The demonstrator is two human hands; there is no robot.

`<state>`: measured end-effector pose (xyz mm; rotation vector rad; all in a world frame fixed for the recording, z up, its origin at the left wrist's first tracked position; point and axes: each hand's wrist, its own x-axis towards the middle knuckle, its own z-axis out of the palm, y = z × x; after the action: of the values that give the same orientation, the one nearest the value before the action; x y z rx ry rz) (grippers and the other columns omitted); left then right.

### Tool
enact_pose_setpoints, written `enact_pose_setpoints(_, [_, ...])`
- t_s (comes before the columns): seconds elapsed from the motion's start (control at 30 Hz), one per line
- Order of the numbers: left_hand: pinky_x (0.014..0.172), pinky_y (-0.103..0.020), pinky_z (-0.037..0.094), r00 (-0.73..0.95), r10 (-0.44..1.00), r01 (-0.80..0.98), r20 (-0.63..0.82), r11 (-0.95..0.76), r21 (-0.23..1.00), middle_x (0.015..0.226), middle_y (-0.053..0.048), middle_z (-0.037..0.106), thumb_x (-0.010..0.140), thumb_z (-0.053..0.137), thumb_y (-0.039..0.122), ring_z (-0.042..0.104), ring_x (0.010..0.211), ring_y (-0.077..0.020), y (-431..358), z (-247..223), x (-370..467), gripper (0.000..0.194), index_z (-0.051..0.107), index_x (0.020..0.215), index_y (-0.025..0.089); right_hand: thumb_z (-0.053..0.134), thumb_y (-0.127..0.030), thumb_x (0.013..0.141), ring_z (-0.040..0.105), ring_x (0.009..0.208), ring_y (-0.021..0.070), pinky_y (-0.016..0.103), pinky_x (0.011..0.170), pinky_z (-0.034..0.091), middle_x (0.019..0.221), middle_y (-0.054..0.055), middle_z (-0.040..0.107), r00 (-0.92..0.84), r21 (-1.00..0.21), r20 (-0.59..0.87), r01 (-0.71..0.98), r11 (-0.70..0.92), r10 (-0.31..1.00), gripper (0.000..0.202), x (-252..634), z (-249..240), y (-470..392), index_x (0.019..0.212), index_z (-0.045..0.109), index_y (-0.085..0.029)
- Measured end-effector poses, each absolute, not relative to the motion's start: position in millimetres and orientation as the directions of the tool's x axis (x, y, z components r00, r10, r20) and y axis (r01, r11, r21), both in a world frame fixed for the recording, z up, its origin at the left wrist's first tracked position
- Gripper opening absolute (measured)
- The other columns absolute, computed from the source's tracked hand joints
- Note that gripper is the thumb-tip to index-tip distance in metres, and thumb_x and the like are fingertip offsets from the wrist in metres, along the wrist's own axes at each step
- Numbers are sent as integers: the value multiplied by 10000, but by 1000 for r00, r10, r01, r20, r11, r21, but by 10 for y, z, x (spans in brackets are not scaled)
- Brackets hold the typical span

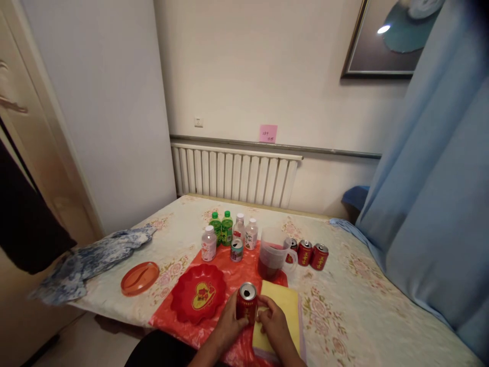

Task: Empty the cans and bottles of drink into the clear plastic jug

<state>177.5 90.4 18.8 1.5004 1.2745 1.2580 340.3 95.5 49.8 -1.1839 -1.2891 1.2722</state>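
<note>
Dark fabric over a leg [158,350] sits nearest my camera, at the bottom edge, with both hands just beyond it. I have the left hand [229,317] curled around an opened red can [247,305], held upright over the red sheet [163,317]. On its other side I see the right hand [273,322] half curled, above a yellow pad [284,300], fingertips at the can; whether they grip it, I cannot tell. Left of the can lies a scalloped red plate [179,300]. Farther from me, a clear jug [272,257] holds dark liquid, with three more red cans [305,254] in a row to its right, the first partly hidden by the jug.
</note>
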Motion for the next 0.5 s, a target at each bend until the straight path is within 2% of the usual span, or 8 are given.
enact_pose_setpoints(0.1, [1035, -431, 422, -37, 981, 247, 190, -175, 953, 1191, -75, 622, 565, 720, 142, 543, 1180, -329, 855, 280, 1800, 669, 581, 1217, 206, 545, -285, 610, 561, 513, 162, 256, 452, 407, 712, 40, 694, -95, -1000, -12, -3, -12, 995, 436, 3426, 571, 951, 1004, 672, -150])
enact_pose_setpoints(0.23, [940, -379, 480, -70, 986, 229, 150, -131, 965, 1089, -59, 619, 539, 719, 113, 596, 1057, -286, 783, 385, 1833, 614, 586, 1133, 185, 537, -286, 603, 516, 451, 151, 262, 467, 394, 552, -3, 629, -103, -1000, -23, 4, -22, 994, 434, 3420, 678, 911, 986, 671, -134])
enact_pose_setpoints(0.37, [904, -376, 500, -90, 988, 153, 126, -111, 982, 1089, -62, 639, 592, 710, 156, 627, 1022, -268, 712, 445, 1861, 612, 480, 1158, 189, 549, -312, 616, 501, 431, 143, 265, 478, 388, 529, -14, 612, -131, -999, -35, 0, -35, 991, 450, 3372, 780, 846, 1007, 666, -124])
enact_pose_setpoints(0.5, [935, -400, 501, -65, 994, 96, 92, -86, 992, 1119, -71, 668, 634, 680, 174, 643, 1051, -266, 643, 496, 1874, 682, 376, 1243, 205, 594, -333, 608, 508, 433, 145, 263, 476, 390, 511, -25, 596, -139, -998, -54, -14, -56, 989, 421, 3323, 884, 790, 976, 667, -141])
